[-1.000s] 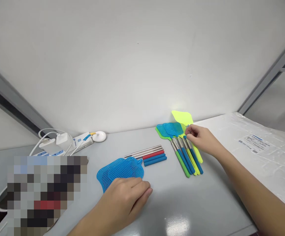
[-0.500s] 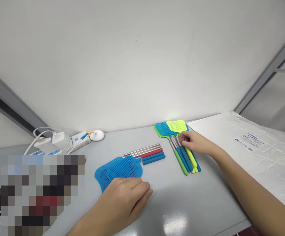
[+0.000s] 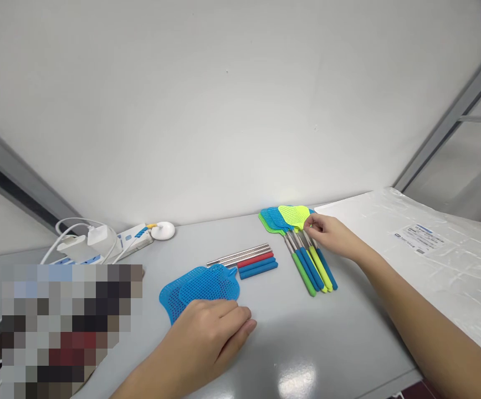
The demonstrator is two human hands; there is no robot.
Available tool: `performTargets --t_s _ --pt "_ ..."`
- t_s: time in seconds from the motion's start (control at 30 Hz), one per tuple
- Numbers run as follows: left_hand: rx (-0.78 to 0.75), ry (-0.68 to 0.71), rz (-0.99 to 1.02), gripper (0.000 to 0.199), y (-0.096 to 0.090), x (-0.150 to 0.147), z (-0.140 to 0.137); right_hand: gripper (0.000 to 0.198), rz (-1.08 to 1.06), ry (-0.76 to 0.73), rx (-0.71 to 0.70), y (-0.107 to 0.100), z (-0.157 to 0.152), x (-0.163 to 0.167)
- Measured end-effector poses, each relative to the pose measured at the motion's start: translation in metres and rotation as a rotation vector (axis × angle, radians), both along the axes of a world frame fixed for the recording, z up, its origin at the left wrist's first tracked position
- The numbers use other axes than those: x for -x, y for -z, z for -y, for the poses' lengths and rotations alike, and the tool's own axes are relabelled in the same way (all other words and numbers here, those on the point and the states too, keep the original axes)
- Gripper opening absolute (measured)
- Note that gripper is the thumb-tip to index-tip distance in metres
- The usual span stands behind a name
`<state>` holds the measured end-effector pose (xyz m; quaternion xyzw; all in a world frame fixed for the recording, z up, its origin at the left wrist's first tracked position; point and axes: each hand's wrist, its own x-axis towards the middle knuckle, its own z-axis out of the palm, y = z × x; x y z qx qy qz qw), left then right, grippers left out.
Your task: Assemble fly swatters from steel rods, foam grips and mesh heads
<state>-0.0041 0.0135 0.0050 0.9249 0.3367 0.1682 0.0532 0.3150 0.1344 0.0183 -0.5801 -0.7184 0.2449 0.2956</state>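
My right hand (image 3: 331,235) is at the pile of fly swatters, thumb and fingertips pinched at the lower edge of a yellow-green swatter head (image 3: 293,216). Beneath it, blue and green swatter heads (image 3: 269,223) overlap. Their metal shafts and coloured grips, such as the green grip (image 3: 304,274), fan toward me. Resting on the table, my left hand (image 3: 213,335) is loosely closed with no object visible in it. Just beyond it lie loose blue swatter heads (image 3: 201,287), partly covered by that hand.
Metal rods (image 3: 238,255), a red grip tube (image 3: 255,260) and blue grip tubes (image 3: 259,269) lie mid-table. At the left are a power strip (image 3: 134,239) with white plugs and cables, and a white round object (image 3: 163,230). White plastic-wrapped sheeting (image 3: 452,271) covers the right side.
My right hand has shifted slightly up along the swatters, from the shafts to the head's edge, uncovering more of the shafts. The left hand stays put.
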Motion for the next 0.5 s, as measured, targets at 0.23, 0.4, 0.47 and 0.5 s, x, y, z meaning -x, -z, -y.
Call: performTargets --t_s 0.23,0.4,0.47,0.5 --pt "-0.005 -0.011 0.023 0.028 0.001 0.002 -0.004 0.023 -0.416 0.079 -0.156 0.003 0.051 0.065" --pt "-0.029 -0.043 0.024 0.03 0.003 0.003 -0.004 0.027 -0.671 0.038 0.033 0.028 0.107 0.102" --pt "-0.043 -0.047 0.03 0.031 0.002 0.003 -0.003 0.029 -0.685 0.037 0.109 0.039 0.124 0.101" --pt "-0.048 -0.05 0.038 0.031 0.001 0.003 -0.003 0.03 -0.685 0.03 0.149 0.044 0.13 0.098"
